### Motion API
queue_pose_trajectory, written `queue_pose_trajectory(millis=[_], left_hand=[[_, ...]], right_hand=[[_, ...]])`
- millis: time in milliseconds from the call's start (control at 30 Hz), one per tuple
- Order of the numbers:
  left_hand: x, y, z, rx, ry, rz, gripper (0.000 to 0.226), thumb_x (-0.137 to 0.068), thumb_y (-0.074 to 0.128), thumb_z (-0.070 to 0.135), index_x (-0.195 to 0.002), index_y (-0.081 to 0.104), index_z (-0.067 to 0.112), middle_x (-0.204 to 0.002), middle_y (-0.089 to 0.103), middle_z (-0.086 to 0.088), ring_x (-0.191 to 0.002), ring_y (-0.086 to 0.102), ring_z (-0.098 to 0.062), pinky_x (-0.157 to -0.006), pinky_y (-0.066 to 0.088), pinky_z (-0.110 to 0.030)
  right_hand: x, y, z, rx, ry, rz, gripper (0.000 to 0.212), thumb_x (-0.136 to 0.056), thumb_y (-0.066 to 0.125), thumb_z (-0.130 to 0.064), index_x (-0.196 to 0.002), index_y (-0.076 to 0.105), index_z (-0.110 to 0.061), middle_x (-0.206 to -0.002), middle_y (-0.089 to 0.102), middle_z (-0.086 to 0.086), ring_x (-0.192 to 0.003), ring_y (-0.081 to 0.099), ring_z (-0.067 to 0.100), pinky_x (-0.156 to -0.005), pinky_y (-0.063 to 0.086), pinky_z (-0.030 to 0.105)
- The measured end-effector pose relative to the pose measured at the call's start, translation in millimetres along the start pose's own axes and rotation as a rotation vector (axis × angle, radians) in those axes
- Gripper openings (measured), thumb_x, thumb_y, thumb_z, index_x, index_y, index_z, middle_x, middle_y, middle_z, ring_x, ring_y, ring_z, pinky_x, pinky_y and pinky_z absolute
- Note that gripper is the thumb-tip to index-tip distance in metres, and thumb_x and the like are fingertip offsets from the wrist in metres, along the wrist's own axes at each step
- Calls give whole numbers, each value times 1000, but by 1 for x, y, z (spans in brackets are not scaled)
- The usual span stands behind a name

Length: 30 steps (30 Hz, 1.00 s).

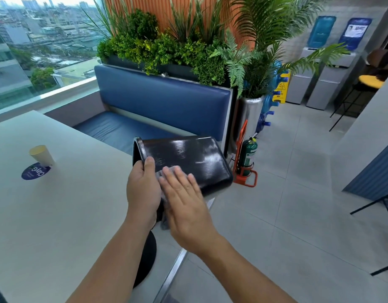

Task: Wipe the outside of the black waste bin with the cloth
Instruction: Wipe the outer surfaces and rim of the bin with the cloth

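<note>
The glossy black waste bin [188, 158] lies on its side at the white table's right edge, its open mouth facing left. My left hand [142, 189] grips the bin's rim, thumb over the top wall. My right hand [184, 197] lies flat with straight fingers on the bin's near side, pressing a thin, pale cloth [164, 173] against it. Only small bits of the cloth show beside and under my fingers; the rest is hidden by my hand. The bin's surface shows wet streaks.
A paper cup [41, 155] stands on a blue round sticker on the white table [57, 215]. Behind are a blue bench [162, 106] and a planter. A green fire extinguisher [247, 157] in an orange stand sits on the floor right of the bin.
</note>
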State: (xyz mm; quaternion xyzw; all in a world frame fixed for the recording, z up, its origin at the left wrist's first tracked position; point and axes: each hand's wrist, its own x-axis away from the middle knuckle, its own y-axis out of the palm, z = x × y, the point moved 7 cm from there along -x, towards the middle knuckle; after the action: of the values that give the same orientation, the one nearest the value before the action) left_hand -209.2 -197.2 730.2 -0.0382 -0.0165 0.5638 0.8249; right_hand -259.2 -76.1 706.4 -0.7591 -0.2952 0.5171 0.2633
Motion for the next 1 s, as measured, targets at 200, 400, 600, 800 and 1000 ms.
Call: queue_pose_trajectory(millis=[200,400,600,800,1000], left_hand=[[-11,-23,-16,15,-44,80,57,-87,50,67,-86,63,12,-79,68,-8,-76,62,-26,-83,55,-59],[-8,-20,-16,-10,-48,86,62,-90,45,66,-91,63,7,-80,66,-7,-76,61,-26,-88,55,-61],[-6,-14,-29,-1,-91,75,52,-93,48,61,-83,69,14,-84,75,-16,-85,72,-41,-86,58,-62],[-27,-30,-40,42,-157,100,69,-79,51,69,-97,63,4,-84,66,-15,-78,65,-32,-90,57,-67],[-18,-10,-29,-27,-111,46,50,-96,49,55,-84,65,9,-79,70,-16,-75,64,-37,-75,54,-51]], right_hand=[[3,-15,40,59,-8,-38,53,-106,47,-18,-158,39,-14,-169,29,0,-159,17,19,-127,20,52],[3,-8,48,-28,132,7,49,-108,38,-22,-155,44,-12,-167,32,0,-159,18,20,-126,21,55],[3,-4,9,-2,-67,-3,51,-103,50,-17,-154,47,-13,-166,36,-1,-158,22,19,-128,18,47],[-1,-27,93,42,227,56,46,-111,39,-26,-155,46,-16,-166,34,-5,-159,15,14,-126,21,52],[11,7,26,-25,-5,33,52,-103,52,-11,-155,46,-13,-166,34,-2,-158,23,24,-126,22,55]])
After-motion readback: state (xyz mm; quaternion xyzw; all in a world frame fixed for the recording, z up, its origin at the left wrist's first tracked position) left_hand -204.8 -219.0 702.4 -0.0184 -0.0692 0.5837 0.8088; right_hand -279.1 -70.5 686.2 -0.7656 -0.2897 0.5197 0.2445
